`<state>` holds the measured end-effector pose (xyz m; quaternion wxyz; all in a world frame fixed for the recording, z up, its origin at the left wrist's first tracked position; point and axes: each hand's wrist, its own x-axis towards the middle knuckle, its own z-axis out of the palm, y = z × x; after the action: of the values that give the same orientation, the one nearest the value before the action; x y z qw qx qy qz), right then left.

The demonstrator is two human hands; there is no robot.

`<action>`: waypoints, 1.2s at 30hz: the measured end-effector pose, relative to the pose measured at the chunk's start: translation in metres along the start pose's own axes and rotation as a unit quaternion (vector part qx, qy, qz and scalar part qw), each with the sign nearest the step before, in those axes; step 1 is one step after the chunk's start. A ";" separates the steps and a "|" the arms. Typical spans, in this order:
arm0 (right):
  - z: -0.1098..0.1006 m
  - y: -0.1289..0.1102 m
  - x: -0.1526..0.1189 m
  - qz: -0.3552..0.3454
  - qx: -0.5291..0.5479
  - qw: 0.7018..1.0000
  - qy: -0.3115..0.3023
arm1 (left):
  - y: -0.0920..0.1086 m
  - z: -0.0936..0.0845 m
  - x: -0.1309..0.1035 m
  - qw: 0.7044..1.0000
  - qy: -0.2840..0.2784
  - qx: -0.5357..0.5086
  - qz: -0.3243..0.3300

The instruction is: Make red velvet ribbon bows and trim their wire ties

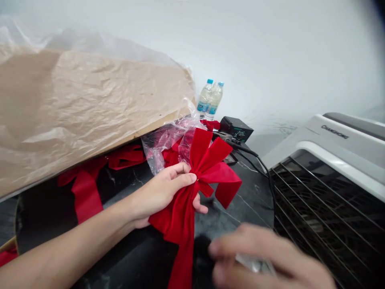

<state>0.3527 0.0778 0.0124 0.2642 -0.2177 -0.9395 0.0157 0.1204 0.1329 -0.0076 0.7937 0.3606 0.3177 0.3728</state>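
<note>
Pinching red bow [207,174] by middle between left fingers [184,181] | likely light, soft, floppy; best held there | cannot tell grip of right fingers [240,243], blurry

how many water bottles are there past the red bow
2. The left bottle and the right bottle stand side by side near the wall, beyond the red bow. Another could be hidden behind them.
</note>
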 end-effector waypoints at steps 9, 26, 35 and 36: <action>0.021 0.046 0.015 -0.075 -0.218 0.965 0.123 | 0.000 -0.002 -0.001 0.999 -0.022 0.034 -0.022; 0.007 0.043 0.019 -0.086 -0.083 0.993 -0.023 | -0.007 -0.008 0.001 0.982 -0.060 0.178 -0.030; 0.013 0.040 0.018 -0.027 -0.063 0.997 -0.028 | 0.001 -0.010 -0.002 0.961 -0.078 0.264 -0.019; 0.013 0.040 0.019 -0.028 -0.064 0.997 -0.035 | 0.002 -0.011 -0.002 0.958 -0.084 0.273 -0.017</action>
<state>0.3471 0.1228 0.0047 0.2173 -0.2071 -0.9529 -0.0442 0.1097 0.1358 -0.0115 0.6953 0.5877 0.3460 0.2269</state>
